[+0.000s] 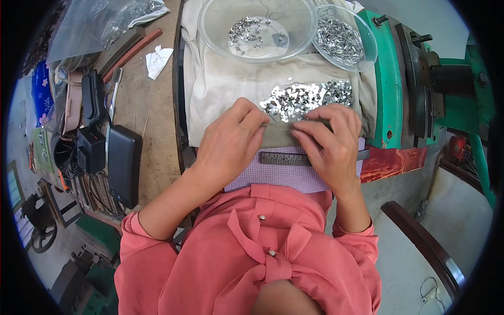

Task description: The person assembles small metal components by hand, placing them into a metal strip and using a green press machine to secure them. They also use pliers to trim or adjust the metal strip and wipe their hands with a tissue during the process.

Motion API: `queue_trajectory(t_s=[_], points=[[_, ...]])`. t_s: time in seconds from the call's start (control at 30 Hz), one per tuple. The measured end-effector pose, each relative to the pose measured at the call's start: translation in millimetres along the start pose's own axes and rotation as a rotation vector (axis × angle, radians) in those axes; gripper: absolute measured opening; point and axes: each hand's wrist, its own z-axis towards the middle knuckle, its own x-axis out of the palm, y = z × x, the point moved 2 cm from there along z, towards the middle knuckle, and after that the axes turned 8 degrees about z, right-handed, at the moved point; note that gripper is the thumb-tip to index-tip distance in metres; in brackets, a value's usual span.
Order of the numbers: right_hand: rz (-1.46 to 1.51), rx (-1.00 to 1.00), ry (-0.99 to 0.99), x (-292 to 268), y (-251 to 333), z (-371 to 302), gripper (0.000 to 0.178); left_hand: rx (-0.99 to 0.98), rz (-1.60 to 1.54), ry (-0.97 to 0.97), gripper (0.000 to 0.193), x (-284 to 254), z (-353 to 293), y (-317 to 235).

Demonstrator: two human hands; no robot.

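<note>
A pile of small shiny metal pieces (299,100) lies spread on a beige cloth (220,79) in front of me. My left hand (231,139) is at the pile's near left edge, thumb and forefinger pinched together; whatever sits between them is too small to name. At the near edge, my right hand (333,139) bends over the pieces with its thumb and fingertips drawn close; any piece in them is hidden. Just below the hands, a dark ridged strip (286,158) rests on a purple checked cloth (252,176), its right part passing behind my right hand.
Behind the pile stand a large clear plastic bowl (206,31) with small metal parts and a smaller tub (374,47) of thin metal pins. A green machine (386,89) borders the right. Leftward, a wooden table (157,115) carries a black case (124,165) and a toothbrush (116,79).
</note>
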Motion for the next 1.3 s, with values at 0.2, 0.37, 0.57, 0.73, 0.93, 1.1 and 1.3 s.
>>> queue_trajectory(t_s=[0.2, 0.37, 0.57, 0.73, 0.93, 1.1, 1.3], points=[[-0.073, -0.071, 0.049, 15.7, -0.4, 16.8, 0.016, 0.079, 0.125, -0.016, 0.014, 10.0, 14.3, -10.4], [-0.034, -0.050, 0.052, 2.9, 4.4, 9.1, 0.017, 0.148, 0.211, -0.026, 0.013, 9.5, 11.4, -11.2], [0.057, 0.064, 0.090, -18.4, 17.2, -27.3, 0.018, 0.232, 0.287, 0.017, 0.014, -0.3, -0.5, -11.6], [0.071, 0.096, 0.098, -14.5, 16.6, -35.5, 0.019, 0.238, 0.329, 0.031, 0.013, 4.8, 1.6, -10.2], [0.032, 0.035, 0.039, -8.2, 2.2, -7.7, 0.018, 0.249, 0.316, 0.005, 0.013, 7.8, 2.5, -7.1], [0.011, -0.091, 0.076, 8.7, 2.0, 19.5, 0.013, 0.210, 0.290, -0.008, 0.014, -1.0, -4.0, -4.7], [0.001, -0.114, 0.158, 18.5, 2.6, 31.6, 0.010, 0.186, 0.185, -0.077, 0.015, -12.0, -19.6, -7.4]])
